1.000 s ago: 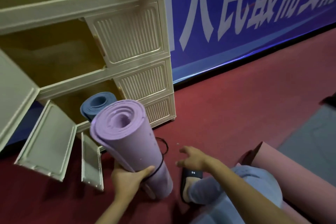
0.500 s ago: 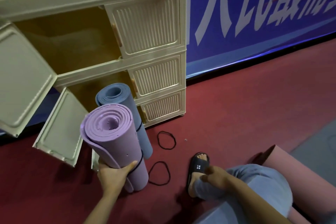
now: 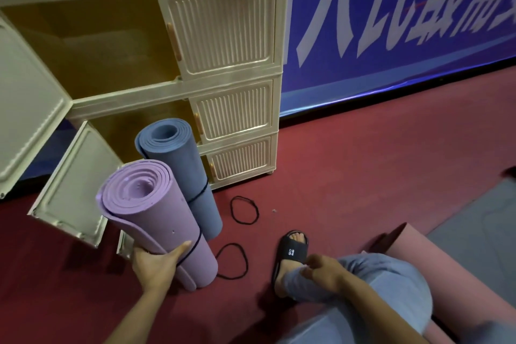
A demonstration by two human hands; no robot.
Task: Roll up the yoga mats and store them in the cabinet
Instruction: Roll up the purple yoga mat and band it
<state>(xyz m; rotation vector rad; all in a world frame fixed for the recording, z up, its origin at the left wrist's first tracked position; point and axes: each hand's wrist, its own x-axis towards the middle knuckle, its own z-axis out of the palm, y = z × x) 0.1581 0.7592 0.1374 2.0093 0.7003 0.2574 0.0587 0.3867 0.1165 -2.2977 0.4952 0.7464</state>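
Left hand grip wraps the purple mat low, at its band, lower left of frame by the open cabinet. Foam roll: probably light, squashy; better grasped mid-length. Right hand rests loosely curled on the knee.

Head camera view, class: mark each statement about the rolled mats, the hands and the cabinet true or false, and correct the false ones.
1. The left hand grips the rolled purple foam mat. True.
2. The rolled blue foam mat lies flat inside the cream plastic cabinet. False: it stands on end on the floor before it.
3. Two loose black elastic loops lie on the red floor. True.
4. The right hand holds a mat. False: it rests at the trouser cuff.
5. A black band circles the purple mat. True.
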